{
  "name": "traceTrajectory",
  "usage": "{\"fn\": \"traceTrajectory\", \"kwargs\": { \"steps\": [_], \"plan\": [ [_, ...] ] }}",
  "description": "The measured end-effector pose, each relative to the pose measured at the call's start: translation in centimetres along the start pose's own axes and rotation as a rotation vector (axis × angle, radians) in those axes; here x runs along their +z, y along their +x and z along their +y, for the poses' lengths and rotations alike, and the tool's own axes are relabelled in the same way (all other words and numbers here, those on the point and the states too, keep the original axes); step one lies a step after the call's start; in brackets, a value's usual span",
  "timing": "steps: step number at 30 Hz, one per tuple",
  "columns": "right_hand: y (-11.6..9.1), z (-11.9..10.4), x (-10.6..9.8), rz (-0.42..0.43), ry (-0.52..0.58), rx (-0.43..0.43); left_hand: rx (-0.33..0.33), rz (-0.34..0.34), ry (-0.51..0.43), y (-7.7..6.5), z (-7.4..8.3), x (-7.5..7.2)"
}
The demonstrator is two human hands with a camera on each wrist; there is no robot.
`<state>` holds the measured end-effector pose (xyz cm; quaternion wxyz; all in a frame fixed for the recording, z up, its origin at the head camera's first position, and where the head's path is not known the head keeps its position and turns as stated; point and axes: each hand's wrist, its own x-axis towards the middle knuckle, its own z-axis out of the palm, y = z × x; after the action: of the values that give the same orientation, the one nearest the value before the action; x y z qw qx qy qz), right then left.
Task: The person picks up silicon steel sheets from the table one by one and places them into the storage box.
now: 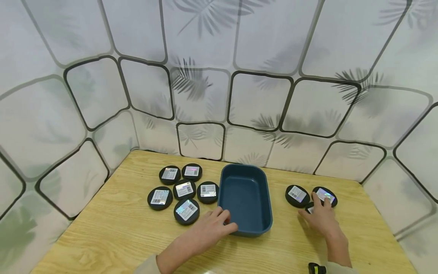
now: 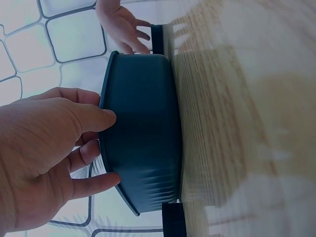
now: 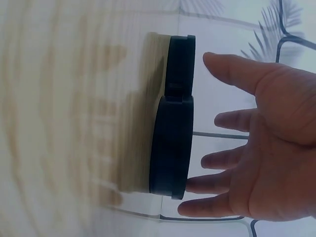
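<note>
A dark blue rectangular plastic bin (image 1: 268,205) stands mid-table. My left hand (image 1: 215,225) grips its near-left corner, thumb (image 2: 101,118) on the outer wall and other fingers over the rim. My right hand (image 1: 321,219) hovers low over a flat round black container (image 1: 309,207), partly hidden beneath it, with fingers spread. Beside that lie another black round container (image 1: 297,195) and a third one (image 1: 333,194), partly behind the fingertips. In the right wrist view the thumb and fingers reach around the black containers (image 3: 173,143), without a visible grip.
Left of the bin lie several similar round black containers with shiny white labels, among them one near container (image 1: 186,211) and one far container (image 1: 192,172). The table (image 1: 113,232) is light wood. A patterned curtain (image 1: 202,99) hangs behind and at both sides.
</note>
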<state>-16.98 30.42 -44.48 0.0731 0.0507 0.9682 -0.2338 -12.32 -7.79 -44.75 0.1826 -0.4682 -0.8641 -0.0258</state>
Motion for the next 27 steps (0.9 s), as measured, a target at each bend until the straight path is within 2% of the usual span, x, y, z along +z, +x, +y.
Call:
{"fn": "traceTrajectory", "kwargs": {
  "steps": [12,17,27],
  "plan": [
    [-0.3,1.1,-0.2,-0.018,-0.010,0.041,-0.017,-0.045,-0.047,0.1,0.0,0.0],
    [-0.4,1.2,-0.3,-0.051,-0.010,0.077,-0.018,-0.040,-0.048,0.0,0.0,0.1],
    [-0.4,1.5,-0.3,-0.054,-0.035,0.099,-0.014,-0.030,-0.045,0.0,0.0,0.0]
  ]
}}
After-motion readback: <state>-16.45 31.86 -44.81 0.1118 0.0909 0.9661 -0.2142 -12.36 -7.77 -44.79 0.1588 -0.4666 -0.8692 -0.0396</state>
